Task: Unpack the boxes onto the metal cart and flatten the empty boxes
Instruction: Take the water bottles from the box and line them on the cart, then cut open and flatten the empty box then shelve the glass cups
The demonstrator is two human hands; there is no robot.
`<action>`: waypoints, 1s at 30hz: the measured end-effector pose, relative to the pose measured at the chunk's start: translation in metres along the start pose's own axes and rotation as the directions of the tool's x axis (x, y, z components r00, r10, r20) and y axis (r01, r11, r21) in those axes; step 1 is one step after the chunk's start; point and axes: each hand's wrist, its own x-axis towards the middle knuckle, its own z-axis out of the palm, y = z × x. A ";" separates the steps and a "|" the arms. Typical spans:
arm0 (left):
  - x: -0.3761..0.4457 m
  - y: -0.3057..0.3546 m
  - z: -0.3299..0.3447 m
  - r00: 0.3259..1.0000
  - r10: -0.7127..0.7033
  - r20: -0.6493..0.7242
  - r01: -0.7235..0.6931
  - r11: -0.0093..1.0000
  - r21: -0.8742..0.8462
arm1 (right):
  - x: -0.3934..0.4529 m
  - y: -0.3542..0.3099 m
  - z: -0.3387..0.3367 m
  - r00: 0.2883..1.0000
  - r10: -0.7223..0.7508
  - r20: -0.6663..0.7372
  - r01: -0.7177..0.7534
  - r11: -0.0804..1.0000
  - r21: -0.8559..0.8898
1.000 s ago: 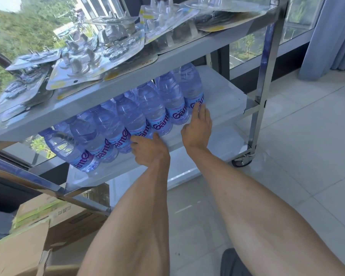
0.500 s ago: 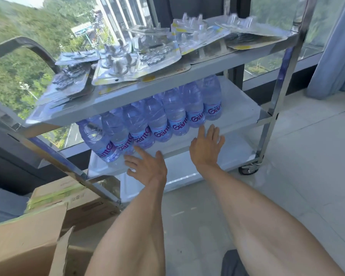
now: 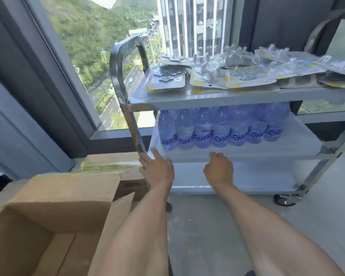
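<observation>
My left hand [image 3: 157, 169] sits centre frame, fingers spread and relaxed, holding nothing, just in front of the middle shelf edge of the metal cart [image 3: 237, 96] and beside its left post. My right hand [image 3: 219, 168] is just right of it, fingers loosely curled down, empty, near the same shelf edge; contact with the shelf not clear. Water bottles [image 3: 221, 128] stand upright in a row on the middle shelf, centre right of frame. Blister packs [image 3: 233, 74] are piled on the top shelf, upper right. Open cardboard box [image 3: 54, 216] at lower left, flaps up. A second, taped box [image 3: 112, 162] lies behind it, next to the cart post.
</observation>
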 end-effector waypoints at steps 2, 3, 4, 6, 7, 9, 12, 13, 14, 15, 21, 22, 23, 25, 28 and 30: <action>0.003 -0.029 -0.011 0.999 -0.037 0.027 0.037 0.999 -0.017 | -0.012 -0.026 0.003 0.997 -0.044 0.057 0.044 0.999 0.003; 0.003 -0.044 -0.015 0.999 -0.044 0.031 0.045 0.999 -0.029 | -0.017 -0.038 0.007 0.994 -0.059 0.087 0.056 0.998 0.030; 0.003 -0.060 -0.018 0.999 -0.043 0.025 0.044 0.998 -0.035 | -0.023 -0.050 0.012 0.990 -0.065 0.128 0.055 0.995 0.080; 0.000 -0.095 -0.022 0.999 -0.040 0.024 0.040 0.999 -0.018 | -0.034 -0.074 0.023 0.972 -0.063 0.226 0.020 0.982 0.187; -0.002 -0.114 -0.023 0.998 -0.052 0.046 0.052 0.999 0.009 | -0.040 -0.086 0.029 0.958 -0.076 0.276 0.013 0.975 0.222; -0.008 -0.150 -0.021 0.986 -0.123 0.116 0.116 0.991 0.067 | -0.056 -0.110 0.042 0.917 -0.128 0.378 0.031 0.967 0.253; -0.015 -0.194 -0.017 0.955 -0.236 0.179 0.230 0.972 0.051 | -0.079 -0.144 0.059 0.860 -0.210 0.464 0.078 0.954 0.288; -0.015 -0.206 -0.017 0.952 -0.249 0.176 0.246 0.968 0.042 | -0.084 -0.153 0.064 0.849 -0.228 0.476 0.090 0.951 0.295; -0.013 -0.216 -0.015 0.952 -0.254 0.169 0.250 0.967 0.043 | -0.087 -0.161 0.069 0.843 -0.238 0.482 0.099 0.950 0.296; -0.009 -0.226 -0.015 0.952 -0.256 0.166 0.251 0.967 0.053 | -0.089 -0.168 0.074 0.838 -0.248 0.486 0.111 0.949 0.294; -0.011 -0.263 -0.036 0.892 -0.347 0.291 0.323 0.938 0.129 | -0.095 -0.203 0.069 0.838 -0.231 0.495 0.157 0.970 0.187; -0.017 -0.265 -0.044 0.878 -0.362 0.314 0.334 0.932 0.142 | -0.096 -0.206 0.063 0.835 -0.219 0.505 0.156 0.974 0.166; -0.023 -0.265 -0.054 0.866 -0.374 0.332 0.339 0.927 0.162 | -0.098 -0.208 0.055 0.829 -0.208 0.519 0.156 0.977 0.143; -0.030 -0.257 -0.078 0.849 -0.369 0.378 0.317 0.928 0.194 | -0.103 -0.209 0.038 0.819 -0.175 0.547 0.130 0.984 0.121; -0.034 -0.229 -0.116 0.833 -0.323 0.448 0.242 0.943 0.229 | -0.114 -0.209 0.000 0.779 -0.116 0.616 0.100 0.993 0.061; -0.026 -0.199 -0.141 0.829 -0.287 0.479 0.196 0.953 0.232 | -0.111 -0.210 -0.032 0.756 -0.057 0.652 0.067 0.998 0.010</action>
